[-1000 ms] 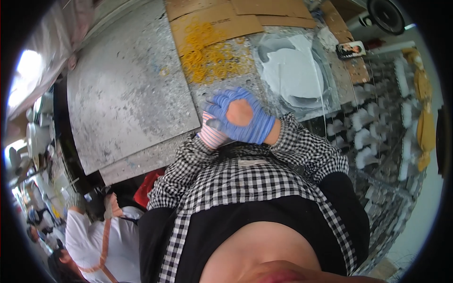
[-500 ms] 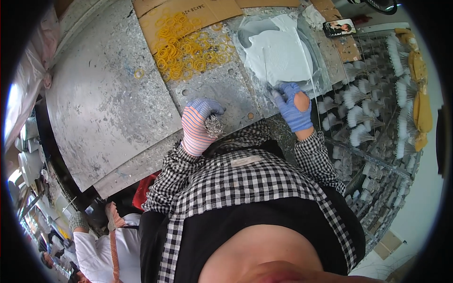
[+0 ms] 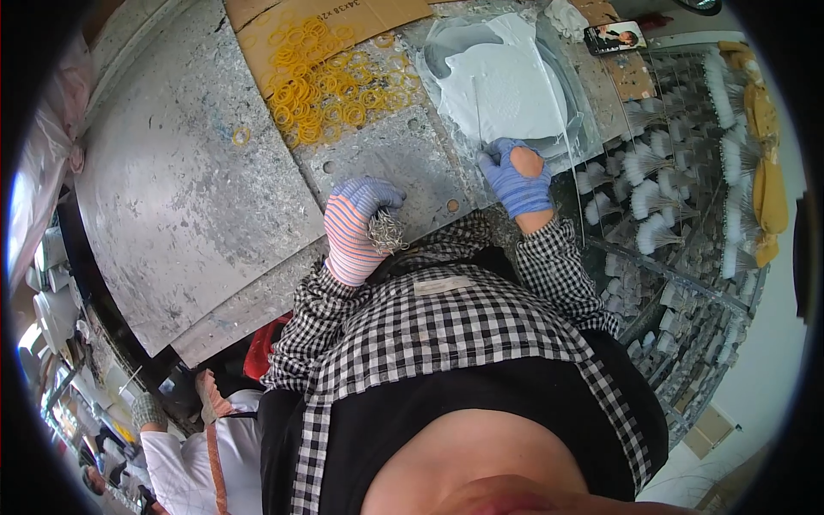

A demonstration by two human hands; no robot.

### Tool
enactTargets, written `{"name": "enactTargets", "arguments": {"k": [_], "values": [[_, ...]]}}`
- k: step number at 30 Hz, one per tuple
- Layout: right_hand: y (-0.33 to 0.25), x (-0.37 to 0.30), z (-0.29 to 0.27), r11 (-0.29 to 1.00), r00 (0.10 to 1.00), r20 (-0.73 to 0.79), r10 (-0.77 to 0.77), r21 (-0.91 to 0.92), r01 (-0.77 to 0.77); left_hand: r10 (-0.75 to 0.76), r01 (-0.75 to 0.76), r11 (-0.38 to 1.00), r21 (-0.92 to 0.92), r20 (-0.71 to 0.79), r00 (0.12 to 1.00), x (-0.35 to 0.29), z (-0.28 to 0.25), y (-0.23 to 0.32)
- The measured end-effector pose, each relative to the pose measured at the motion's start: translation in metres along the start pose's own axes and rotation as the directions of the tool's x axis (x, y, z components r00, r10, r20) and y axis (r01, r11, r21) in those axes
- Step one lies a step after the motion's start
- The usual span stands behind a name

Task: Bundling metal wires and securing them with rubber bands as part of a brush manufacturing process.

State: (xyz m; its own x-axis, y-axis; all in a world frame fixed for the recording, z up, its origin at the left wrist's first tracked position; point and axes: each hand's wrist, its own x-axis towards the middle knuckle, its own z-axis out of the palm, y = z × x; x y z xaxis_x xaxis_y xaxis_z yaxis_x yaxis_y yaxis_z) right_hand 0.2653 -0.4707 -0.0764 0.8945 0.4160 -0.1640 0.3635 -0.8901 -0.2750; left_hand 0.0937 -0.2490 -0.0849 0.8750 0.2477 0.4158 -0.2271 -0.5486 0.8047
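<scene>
My left hand (image 3: 354,225), in a striped glove, is closed around a bundle of thin silvery wires (image 3: 388,232) whose bent ends stick out towards my body. It hovers over the near edge of the metal worktop (image 3: 206,189). My right hand (image 3: 520,176), in a blue glove with a bare patch on its back, pinches a thin straight wire (image 3: 478,107) that points away from me, in front of the white paste. This thick white paste (image 3: 502,81) lies spread on a clear plastic-covered round pan (image 3: 573,99), just beyond my right fingers.
Yellow rubber bands (image 3: 313,94) lie heaped on the worktop and a cardboard sheet (image 3: 378,19). A phone (image 3: 614,38) lies at the far right. Racks of white-tufted pieces (image 3: 657,197) stand on the right. At lower left is another person in a white top (image 3: 193,463).
My right hand, with the thin wire, has shifted slightly left and away from me. My left hand keeps its hold on the wire bundle. The whole view has shifted a little.
</scene>
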Motion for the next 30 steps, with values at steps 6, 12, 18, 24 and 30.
{"name": "enactTargets", "arguments": {"k": [6,12,18,24,30], "values": [[-0.016,0.004,-0.006,0.988,0.998,0.047,0.046,-0.147,-0.038,-0.007,0.007,1.000,-0.020,0.011,1.000,0.000,0.000,0.000],[-0.023,0.011,-0.005,0.969,0.991,0.077,0.113,-0.227,-0.092,0.015,-0.016,1.000,0.011,0.027,1.000,0.001,-0.002,0.000],[-0.032,0.018,-0.016,0.960,0.962,0.185,0.203,-0.230,-0.158,-0.017,0.019,0.998,-0.065,0.026,0.999,-0.001,0.002,-0.003],[-0.034,0.015,-0.011,0.966,0.979,0.122,0.163,-0.222,-0.133,-0.017,0.020,0.992,-0.128,0.029,0.999,-0.001,0.004,-0.005],[-0.042,0.002,-0.038,0.961,0.979,0.116,0.167,-0.239,-0.136,0.040,-0.037,0.993,-0.115,0.021,0.999,0.000,0.001,-0.003]]}}
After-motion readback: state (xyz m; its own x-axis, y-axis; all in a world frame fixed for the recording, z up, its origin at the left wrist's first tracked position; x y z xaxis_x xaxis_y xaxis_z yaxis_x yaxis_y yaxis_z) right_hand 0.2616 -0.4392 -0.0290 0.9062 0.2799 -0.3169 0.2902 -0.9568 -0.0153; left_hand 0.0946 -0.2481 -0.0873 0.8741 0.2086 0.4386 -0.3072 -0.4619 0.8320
